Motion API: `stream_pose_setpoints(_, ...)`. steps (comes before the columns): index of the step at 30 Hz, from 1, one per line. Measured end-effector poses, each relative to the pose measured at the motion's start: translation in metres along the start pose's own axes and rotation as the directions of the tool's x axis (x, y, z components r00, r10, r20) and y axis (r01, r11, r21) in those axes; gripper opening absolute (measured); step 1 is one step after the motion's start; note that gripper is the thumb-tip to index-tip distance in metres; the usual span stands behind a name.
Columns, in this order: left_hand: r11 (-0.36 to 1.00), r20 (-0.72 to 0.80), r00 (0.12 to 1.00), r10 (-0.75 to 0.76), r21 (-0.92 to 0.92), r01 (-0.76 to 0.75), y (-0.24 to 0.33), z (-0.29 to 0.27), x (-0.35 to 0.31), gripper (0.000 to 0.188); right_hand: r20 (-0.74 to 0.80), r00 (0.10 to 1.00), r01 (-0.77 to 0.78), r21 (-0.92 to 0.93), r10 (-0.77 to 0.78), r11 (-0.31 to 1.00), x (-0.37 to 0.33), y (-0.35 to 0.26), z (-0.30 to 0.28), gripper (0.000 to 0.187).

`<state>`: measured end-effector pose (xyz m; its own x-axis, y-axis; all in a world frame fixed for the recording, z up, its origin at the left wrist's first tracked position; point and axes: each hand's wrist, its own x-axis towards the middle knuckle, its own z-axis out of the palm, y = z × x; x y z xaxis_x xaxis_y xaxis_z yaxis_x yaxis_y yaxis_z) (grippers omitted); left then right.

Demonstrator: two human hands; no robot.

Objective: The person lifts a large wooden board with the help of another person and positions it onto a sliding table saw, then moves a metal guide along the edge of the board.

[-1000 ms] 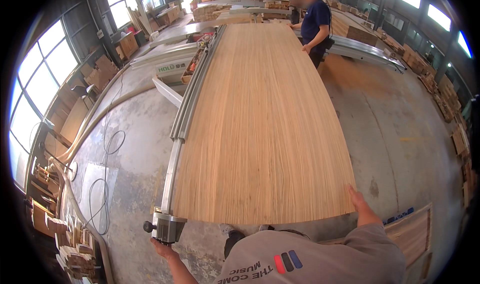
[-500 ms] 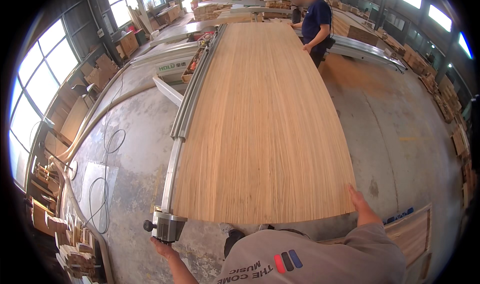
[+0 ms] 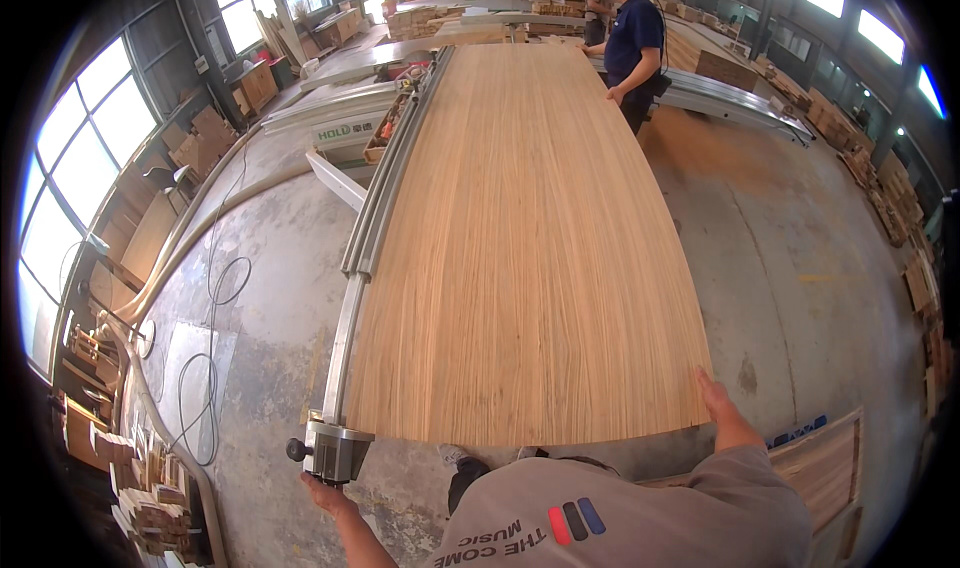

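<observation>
A long wooden panel (image 3: 530, 248) with straight light-brown grain stretches away in front of me. Along its left side runs a metal fence rail (image 3: 385, 198), extended toward me by a narrower bar (image 3: 345, 348). At the bar's near end sits a grey metal stop block (image 3: 335, 453) with a black knob. My left hand (image 3: 328, 495) is closed at the underside of this block, its fingers partly hidden. The panel's near right corner is gripped by my right hand (image 3: 714, 400), with some fingers out of sight beneath the edge.
At the panel's far right, a co-worker in a dark blue shirt (image 3: 634, 43) touches its edge; another person stands behind. Left of the rail is a tray of tools (image 3: 385, 138). Cables (image 3: 212, 398) and a hose (image 3: 200, 488) lie on the floor. A framed wooden panel (image 3: 820, 468) rests at right.
Both my hands and the panel stay in place. The co-worker's head has shifted slightly right, and the person behind shows a little more.
</observation>
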<state>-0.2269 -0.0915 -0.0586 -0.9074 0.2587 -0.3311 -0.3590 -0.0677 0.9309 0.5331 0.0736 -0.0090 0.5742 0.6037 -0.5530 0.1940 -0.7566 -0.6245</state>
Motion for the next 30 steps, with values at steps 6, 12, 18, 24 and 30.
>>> stream_pose_setpoints(6,1.0,-0.006,1.0,0.007,-0.005,-0.007,-0.004,-0.003,0.006,0.07,0.045,0.999,0.02,-0.016,-0.019,1.0,-0.001,-0.001,-0.001,0.097)
stream_pose_setpoints(12,1.0,-0.002,1.0,0.0,-0.012,0.0,-0.006,-0.004,0.009,0.069,0.025,1.0,0.005,-0.003,-0.005,1.0,-0.002,-0.002,-0.001,0.094)
stream_pose_setpoints(18,1.0,-0.005,1.0,-0.006,-0.023,0.006,-0.007,-0.005,0.009,0.069,0.039,0.999,0.025,0.014,-0.026,1.0,-0.001,0.001,-0.004,0.094)
stream_pose_setpoints(24,1.0,-0.003,1.0,-0.012,-0.026,0.012,-0.008,-0.008,0.012,0.069,0.037,0.999,0.024,0.008,-0.024,1.0,-0.016,-0.01,0.0,0.094)
stream_pose_setpoints(30,1.0,0.007,1.0,-0.009,-0.025,0.009,-0.008,-0.008,0.012,0.069,0.047,0.999,0.026,0.002,-0.026,1.0,-0.014,-0.009,0.0,0.094)
